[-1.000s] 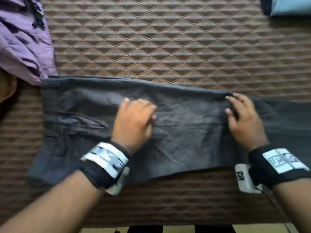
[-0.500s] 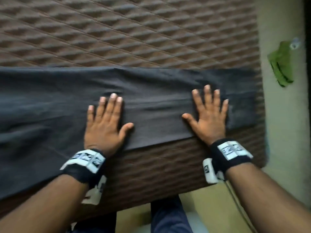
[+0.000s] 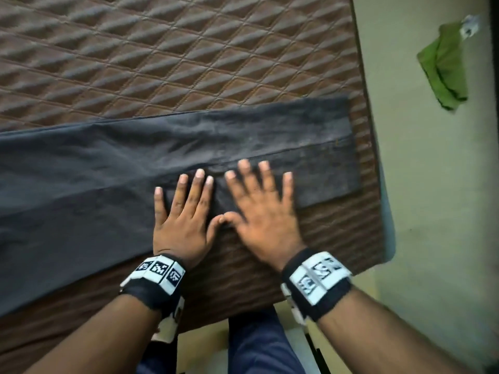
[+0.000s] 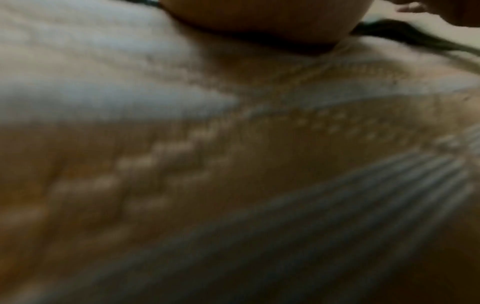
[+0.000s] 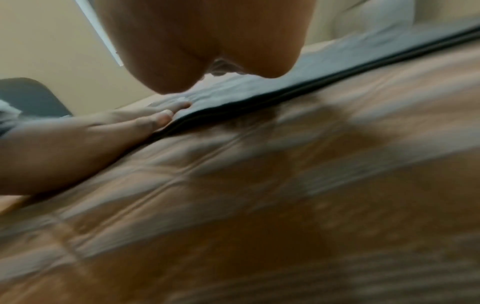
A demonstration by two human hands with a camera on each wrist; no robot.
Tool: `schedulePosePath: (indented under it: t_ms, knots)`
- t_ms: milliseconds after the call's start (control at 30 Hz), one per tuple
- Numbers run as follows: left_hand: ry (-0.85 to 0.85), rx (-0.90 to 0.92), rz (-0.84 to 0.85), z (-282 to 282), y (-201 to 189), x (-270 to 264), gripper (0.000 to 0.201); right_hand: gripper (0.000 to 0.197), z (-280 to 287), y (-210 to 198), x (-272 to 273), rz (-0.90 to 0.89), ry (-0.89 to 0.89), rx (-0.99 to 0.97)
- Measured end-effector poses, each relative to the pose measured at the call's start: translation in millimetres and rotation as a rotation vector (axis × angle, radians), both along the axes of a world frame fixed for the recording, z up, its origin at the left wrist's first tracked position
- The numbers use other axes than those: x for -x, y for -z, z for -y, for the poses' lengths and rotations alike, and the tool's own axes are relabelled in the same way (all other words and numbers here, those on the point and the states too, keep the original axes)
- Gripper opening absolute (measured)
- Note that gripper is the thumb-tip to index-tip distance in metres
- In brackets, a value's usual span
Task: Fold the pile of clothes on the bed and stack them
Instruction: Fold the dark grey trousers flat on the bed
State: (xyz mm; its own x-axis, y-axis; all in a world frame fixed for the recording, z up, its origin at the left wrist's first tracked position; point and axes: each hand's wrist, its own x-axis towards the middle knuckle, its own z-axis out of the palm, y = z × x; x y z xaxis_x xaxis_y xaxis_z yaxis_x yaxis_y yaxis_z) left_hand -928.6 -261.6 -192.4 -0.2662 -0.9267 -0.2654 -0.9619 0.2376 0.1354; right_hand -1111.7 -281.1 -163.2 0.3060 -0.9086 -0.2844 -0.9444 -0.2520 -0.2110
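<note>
On the bed (image 3: 216,63), near its right edge, dark trousers (image 3: 270,139) lie flat, with the left hand (image 3: 183,220) and right hand (image 3: 264,211) pressing side by side on them, fingers straight, thumbs touching, gripping nothing.

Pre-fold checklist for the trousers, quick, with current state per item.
1. Left hand flat on dark trousers: ok.
2. Right hand flat, fingers spread near the hem: ok.
3. Legs stacked, edges aligned at the hem end: ok.
4. Hem fully on the bed, not overhanging: ok, though close to the edge.
5. Waist end lying flat: cannot tell, out of frame.
6. Fabric free of wrinkles: not ok, light creases remain mid-leg.
</note>
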Motion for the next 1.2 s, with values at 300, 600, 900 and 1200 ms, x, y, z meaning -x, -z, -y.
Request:
schedulePosePath:
  t_ms: [300,600,900,1200]
  knots:
    - [0.010,-0.071,-0.012,1.9,-1.9,-1.0,0.072,0.079,23.5,19.2,112.7,-0.156,0.120,-0.123]
    - [-0.025,-0.041,-0.141,32.8,-28.0,81.9,0.065,0.073,49.2,-7.8,68.5,-0.156,0.141,0.041]
    - [-0.261,-0.175,-0.025,30.1,-11.5,28.4,0.083,0.084,48.5,17.4,83.9,-0.106,0.209,-0.131]
    - [-0.339,0.019,-0.121,62.4,-52.7,-56.6,0.065,0.085,55.5,-1.9,58.5,-0.159,0.264,-0.099]
